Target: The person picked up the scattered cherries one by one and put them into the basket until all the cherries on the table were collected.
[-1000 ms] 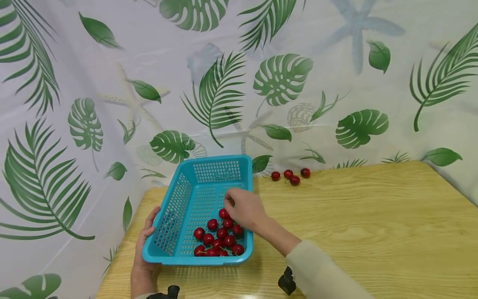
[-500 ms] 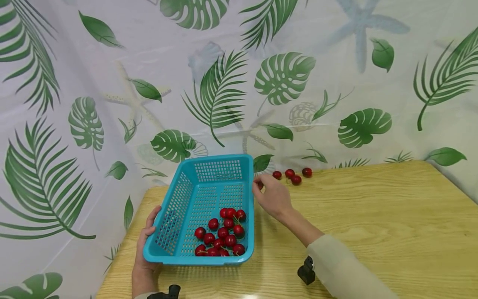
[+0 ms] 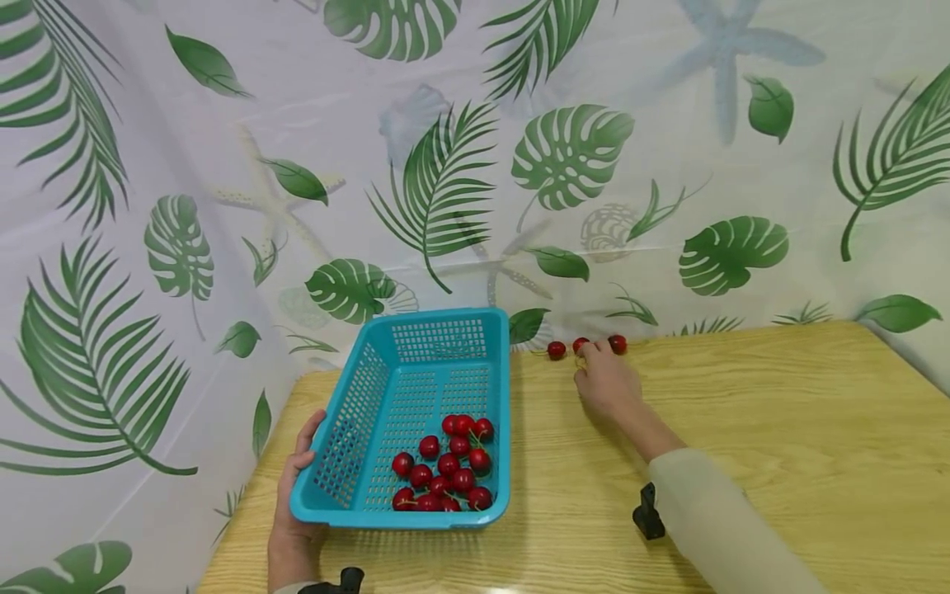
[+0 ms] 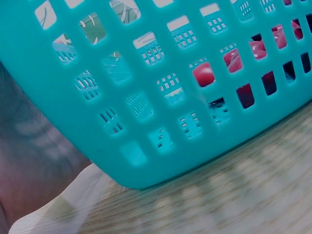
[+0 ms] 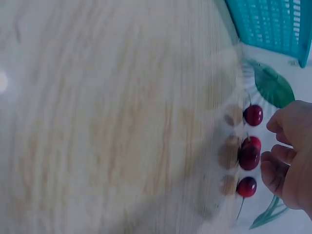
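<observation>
A turquoise plastic basket with slotted walls stands at the left of the table. My left hand grips its left side, with fingers at the rim. Red cherries, some with stems, lie bunched in the basket's near right part. My right hand is over a short row of cherries at the table's back edge, covering one in the head view. In the right wrist view, its loosely bent fingers are right beside a dark cherry, thumb and fingers apart. Cherries show on both sides of the hand.
The wood-grain table extends to the right. A white cloth with green leaf prints hangs directly behind its back edge and along the left side.
My right hand has left the basket and moved right to the cherries at the back. More cherries show in the basket's right part. The left hand keeps its place.
</observation>
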